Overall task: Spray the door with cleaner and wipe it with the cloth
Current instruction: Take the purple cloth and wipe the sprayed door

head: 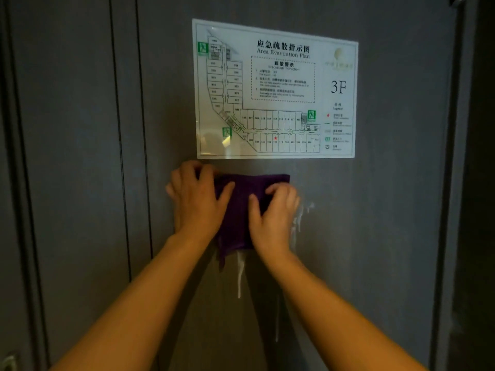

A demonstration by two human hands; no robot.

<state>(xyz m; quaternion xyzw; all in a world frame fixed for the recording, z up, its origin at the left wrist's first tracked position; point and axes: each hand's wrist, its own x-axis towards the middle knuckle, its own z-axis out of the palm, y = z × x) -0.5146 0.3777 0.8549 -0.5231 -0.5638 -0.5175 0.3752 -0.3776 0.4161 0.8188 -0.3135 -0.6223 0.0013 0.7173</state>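
Note:
A dark grey door (375, 236) fills the view. A purple cloth (241, 210) lies flat against it just below a framed evacuation plan. My left hand (195, 199) presses on the cloth's left edge, and my right hand (273, 215) presses on its right side with the fingers curled into the fabric. White streaks of cleaner foam (239, 274) run down the door under the cloth, and more foam (298, 220) sits to the right of my right hand. No spray bottle is in view.
The white evacuation plan (276, 89), marked 3F, hangs directly above the cloth. The door frame (126, 156) runs vertically on the left, and a dark edge (455, 183) borders the right. A metal fitting (9, 361) shows at the bottom left corner.

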